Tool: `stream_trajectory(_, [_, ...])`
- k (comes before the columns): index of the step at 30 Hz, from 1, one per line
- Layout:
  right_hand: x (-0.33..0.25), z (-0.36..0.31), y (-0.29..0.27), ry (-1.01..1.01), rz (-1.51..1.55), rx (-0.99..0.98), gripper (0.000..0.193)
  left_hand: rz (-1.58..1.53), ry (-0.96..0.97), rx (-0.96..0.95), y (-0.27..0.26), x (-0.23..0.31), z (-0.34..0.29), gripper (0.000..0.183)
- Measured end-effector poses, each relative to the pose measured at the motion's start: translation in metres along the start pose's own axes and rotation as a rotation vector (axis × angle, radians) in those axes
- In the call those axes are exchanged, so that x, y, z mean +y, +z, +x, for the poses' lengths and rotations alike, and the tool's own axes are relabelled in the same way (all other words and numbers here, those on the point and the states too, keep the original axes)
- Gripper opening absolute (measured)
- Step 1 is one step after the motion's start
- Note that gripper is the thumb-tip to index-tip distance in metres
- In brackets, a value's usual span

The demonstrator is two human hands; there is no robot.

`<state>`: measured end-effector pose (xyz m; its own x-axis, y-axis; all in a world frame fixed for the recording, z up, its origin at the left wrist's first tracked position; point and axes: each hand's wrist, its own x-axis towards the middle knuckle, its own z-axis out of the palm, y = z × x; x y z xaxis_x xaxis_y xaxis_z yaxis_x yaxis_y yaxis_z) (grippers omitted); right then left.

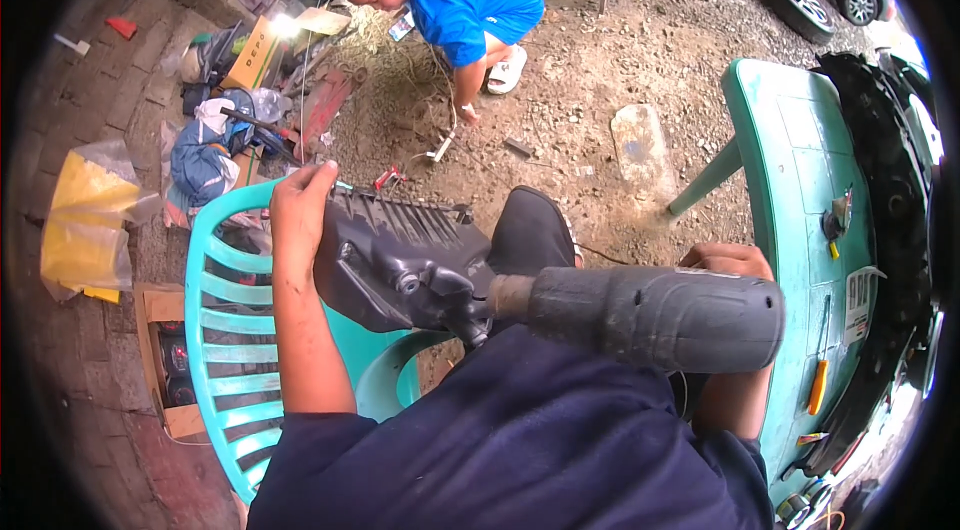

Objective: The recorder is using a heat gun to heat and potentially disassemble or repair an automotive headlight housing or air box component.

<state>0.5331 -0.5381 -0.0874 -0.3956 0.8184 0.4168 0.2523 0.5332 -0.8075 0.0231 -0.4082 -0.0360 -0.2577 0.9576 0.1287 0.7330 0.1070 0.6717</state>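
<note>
My left hand (302,205) is closed on the upper left corner of a black moulded plastic part (390,270), which lies tilted over a green plastic chair (232,320). The part has ribs along its far edge and raised, uneven shapes near its middle. A dark heat gun (650,318) crosses in front of my body, its metal nozzle pointing left, close to the part's right end. Behind the gun's body, my right hand (728,258) is wrapped round it; most of the fingers and the handle are hidden.
A green table (800,130) on the right carries a yellow-handled screwdriver (818,388) and small tools. Beyond my knee, another person in blue (465,0) crouches, a hand near a white power strip (442,146). Bags, boxes and a yellow sheet (88,215) lie left. Loose wheels (798,5) lie back right.
</note>
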Motion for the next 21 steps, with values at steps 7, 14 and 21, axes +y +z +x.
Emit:
stream_trajectory(7, [0.011,-0.012,0.003,-0.073,0.121,-0.140,0.060,-0.025,0.014,-0.016,0.010,0.000,0.010,0.043])
stream_trajectory(14, [0.013,-0.017,-0.001,-0.043,0.080,-0.168,0.065,-0.005,0.019,-0.033,0.015,0.002,0.012,0.044])
stream_trajectory(21, [-0.035,-0.009,-0.011,0.421,-0.407,0.375,0.014,0.010,0.018,-0.012,0.002,0.006,0.009,0.045])
